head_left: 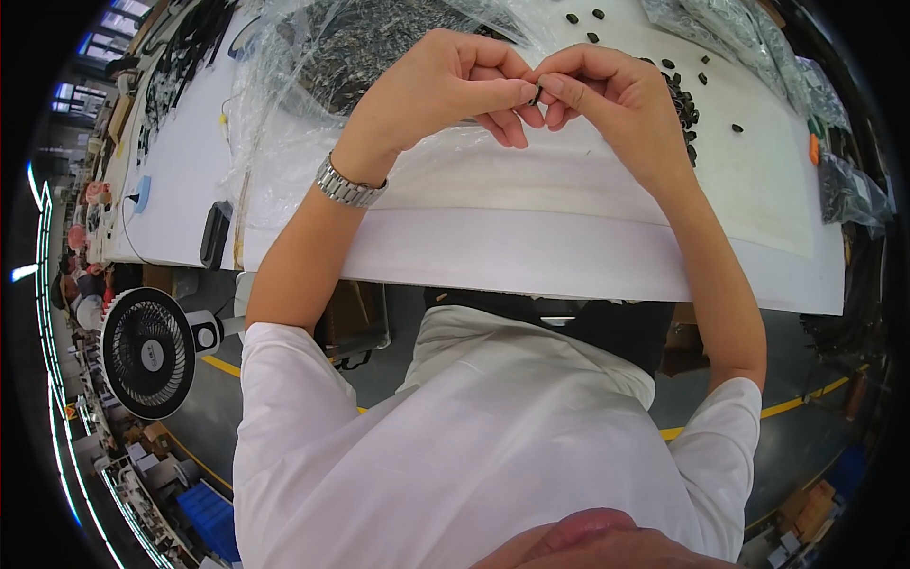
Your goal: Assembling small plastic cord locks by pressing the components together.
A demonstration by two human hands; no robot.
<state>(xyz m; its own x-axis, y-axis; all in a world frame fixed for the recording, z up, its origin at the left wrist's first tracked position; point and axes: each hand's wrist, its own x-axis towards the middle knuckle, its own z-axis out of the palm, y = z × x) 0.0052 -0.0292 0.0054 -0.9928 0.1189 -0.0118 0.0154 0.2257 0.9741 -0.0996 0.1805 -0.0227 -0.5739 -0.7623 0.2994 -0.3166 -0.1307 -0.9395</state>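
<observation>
A small dark part (536,94) sits pinched between the fingertips of both hands, above the white table (531,251) and just short of the clear plastic bag (379,43) that lies farther back on it. The part is tiny and mostly covered by the fingers, so its exact shape cannot be told.

The left hand (445,90) curls around it from the left, thumb and forefinger clenched on the part's near side, the other fingers folded below. A metal wristwatch (349,187) circles that wrist, nearer the table's front edge than the part is. The right hand (611,95) meets it from the right, its thumb and forefinger grasping the same part, so the two hands touch at the fingertips.

Just to the right of the part, beyond the right hand, a heap of small black pieces (684,106) spreads over the table, with a few strays lying farther out toward the table's back and right edge. The plastic bag behind the part holds a dark mass of similar stuff. More clear bags (730,38) lie at the table's far right corner.

Left of the part, at the table's left front edge, a black flat device (216,234) lies. Below that edge, on the floor, stands a black fan (147,353).
</observation>
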